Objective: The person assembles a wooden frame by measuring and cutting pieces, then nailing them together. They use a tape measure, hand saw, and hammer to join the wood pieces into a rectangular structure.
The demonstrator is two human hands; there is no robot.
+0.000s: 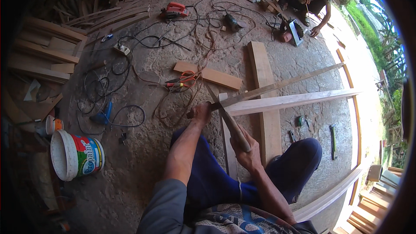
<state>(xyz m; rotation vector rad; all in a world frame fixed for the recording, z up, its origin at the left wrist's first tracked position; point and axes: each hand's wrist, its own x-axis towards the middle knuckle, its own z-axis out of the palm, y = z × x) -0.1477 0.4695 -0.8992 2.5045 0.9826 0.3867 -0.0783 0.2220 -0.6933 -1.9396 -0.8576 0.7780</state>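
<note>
My left hand [202,113] is closed around the near end of a long thin wooden strip [281,84], which slants away to the far right. In my right hand [248,152] is a long tool with a wooden handle [234,129] and a narrow pointed end; its exact kind is hard to make out. That tool crosses the strip just right of my left hand and seems to touch it. A pale squared wooden bar [294,100] lies below the strip, joined to or resting on a short upright piece [229,147]. Under them lies a wide plank [261,67].
Orange-handled scissors [186,79] and a short board [210,75] lie ahead, among tangled cords. Farther off are a red power tool [175,10] and a grinder [233,22]. A paint bucket [69,156] stands left, a tape measure [300,121] right. Another person [303,0] crouches far right.
</note>
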